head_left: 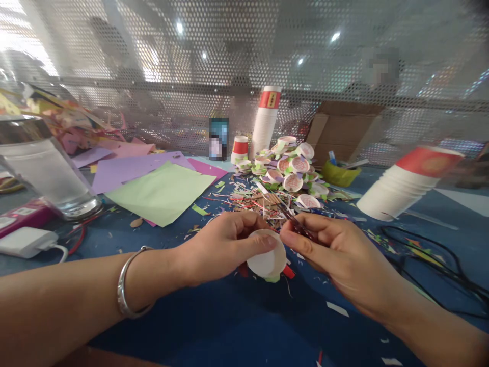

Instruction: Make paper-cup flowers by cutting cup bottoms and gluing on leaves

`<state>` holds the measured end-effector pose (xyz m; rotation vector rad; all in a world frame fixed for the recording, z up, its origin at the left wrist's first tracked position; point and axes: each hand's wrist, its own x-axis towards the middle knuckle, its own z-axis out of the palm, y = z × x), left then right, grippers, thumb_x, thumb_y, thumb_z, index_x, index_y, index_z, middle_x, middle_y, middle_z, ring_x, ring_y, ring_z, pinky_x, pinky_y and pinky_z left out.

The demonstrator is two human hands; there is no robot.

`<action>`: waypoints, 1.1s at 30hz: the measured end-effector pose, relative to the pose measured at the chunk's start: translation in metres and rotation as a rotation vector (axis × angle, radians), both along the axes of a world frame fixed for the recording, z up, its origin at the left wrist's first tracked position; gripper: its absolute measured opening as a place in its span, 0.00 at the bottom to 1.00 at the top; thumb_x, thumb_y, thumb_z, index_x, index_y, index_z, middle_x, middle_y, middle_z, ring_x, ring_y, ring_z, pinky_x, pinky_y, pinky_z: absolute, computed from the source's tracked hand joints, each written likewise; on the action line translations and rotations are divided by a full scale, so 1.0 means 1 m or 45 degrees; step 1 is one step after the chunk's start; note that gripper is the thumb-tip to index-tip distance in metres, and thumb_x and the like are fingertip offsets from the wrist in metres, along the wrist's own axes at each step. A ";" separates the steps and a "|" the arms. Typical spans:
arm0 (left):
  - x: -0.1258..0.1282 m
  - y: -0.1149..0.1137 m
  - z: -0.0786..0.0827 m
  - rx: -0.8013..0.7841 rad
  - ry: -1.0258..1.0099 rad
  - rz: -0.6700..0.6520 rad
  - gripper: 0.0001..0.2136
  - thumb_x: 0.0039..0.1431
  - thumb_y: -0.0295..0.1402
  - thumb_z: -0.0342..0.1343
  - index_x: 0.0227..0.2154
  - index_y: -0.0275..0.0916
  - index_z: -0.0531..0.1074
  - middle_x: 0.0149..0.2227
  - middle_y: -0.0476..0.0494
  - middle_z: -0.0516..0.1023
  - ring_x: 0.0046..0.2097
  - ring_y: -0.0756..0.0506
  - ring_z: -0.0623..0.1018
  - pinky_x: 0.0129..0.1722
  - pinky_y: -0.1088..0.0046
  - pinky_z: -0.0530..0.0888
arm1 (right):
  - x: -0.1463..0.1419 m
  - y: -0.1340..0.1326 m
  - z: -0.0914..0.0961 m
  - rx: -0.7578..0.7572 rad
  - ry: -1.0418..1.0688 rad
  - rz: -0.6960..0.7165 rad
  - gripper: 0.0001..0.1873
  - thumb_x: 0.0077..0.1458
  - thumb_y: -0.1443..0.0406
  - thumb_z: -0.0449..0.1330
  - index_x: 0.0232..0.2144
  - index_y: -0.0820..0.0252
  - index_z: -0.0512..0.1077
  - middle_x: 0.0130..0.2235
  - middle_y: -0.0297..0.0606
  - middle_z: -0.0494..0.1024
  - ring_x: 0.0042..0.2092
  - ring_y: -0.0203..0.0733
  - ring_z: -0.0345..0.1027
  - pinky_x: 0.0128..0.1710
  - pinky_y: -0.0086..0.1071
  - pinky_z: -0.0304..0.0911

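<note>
My left hand [233,244] is closed round a white paper cup [263,262], its round white face turned toward me and my thumb pressed on it. Bits of green and red paper show at its lower edge. Just to the right, my right hand [332,247] pinches slim dark tweezers [292,218], whose thin tips point up and left. Part of the tweezers is hidden by my fingers. Beyond both hands lies a heap of small cut cup bottoms [292,182] with green and purple paper tabs, next to a scatter of paper shreds [248,200].
Stacked paper cups [266,120] stand at the back, and another cup stack [408,183] leans at right. A glass of water [57,173], a white charger [26,242] and coloured paper sheets [160,193] are at left. Black cables [428,255] lie right; a yellow container [340,174] sits behind.
</note>
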<state>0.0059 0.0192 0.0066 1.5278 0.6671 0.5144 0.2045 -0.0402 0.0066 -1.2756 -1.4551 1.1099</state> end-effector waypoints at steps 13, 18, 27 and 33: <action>-0.003 -0.001 0.002 0.176 0.191 0.006 0.08 0.57 0.37 0.57 0.32 0.37 0.76 0.23 0.52 0.72 0.18 0.54 0.67 0.14 0.82 0.65 | -0.004 -0.002 0.001 0.040 -0.234 0.141 0.13 0.60 0.58 0.64 0.28 0.58 0.70 0.26 0.29 0.66 0.28 0.34 0.57 0.27 0.29 0.55; 0.000 -0.003 0.004 -0.020 0.094 0.011 0.07 0.56 0.36 0.58 0.29 0.37 0.74 0.21 0.53 0.72 0.18 0.54 0.68 0.13 0.83 0.64 | -0.004 -0.001 0.000 0.068 -0.219 0.102 0.12 0.59 0.58 0.64 0.28 0.58 0.70 0.26 0.30 0.67 0.29 0.35 0.57 0.28 0.29 0.56; 0.000 0.003 0.004 -0.185 -0.124 0.140 0.10 0.63 0.37 0.58 0.30 0.36 0.71 0.24 0.48 0.78 0.21 0.53 0.76 0.15 0.85 0.66 | 0.017 0.004 -0.005 0.159 -0.246 -0.214 0.15 0.59 0.52 0.66 0.32 0.57 0.76 0.27 0.31 0.70 0.27 0.34 0.57 0.26 0.30 0.53; 0.000 0.004 0.003 -0.157 -0.120 0.153 0.06 0.61 0.32 0.60 0.35 0.33 0.75 0.26 0.47 0.78 0.25 0.53 0.77 0.18 0.85 0.71 | 0.012 0.007 -0.004 0.213 -0.401 -0.255 0.15 0.58 0.52 0.65 0.35 0.59 0.78 0.29 0.34 0.76 0.29 0.36 0.63 0.29 0.31 0.58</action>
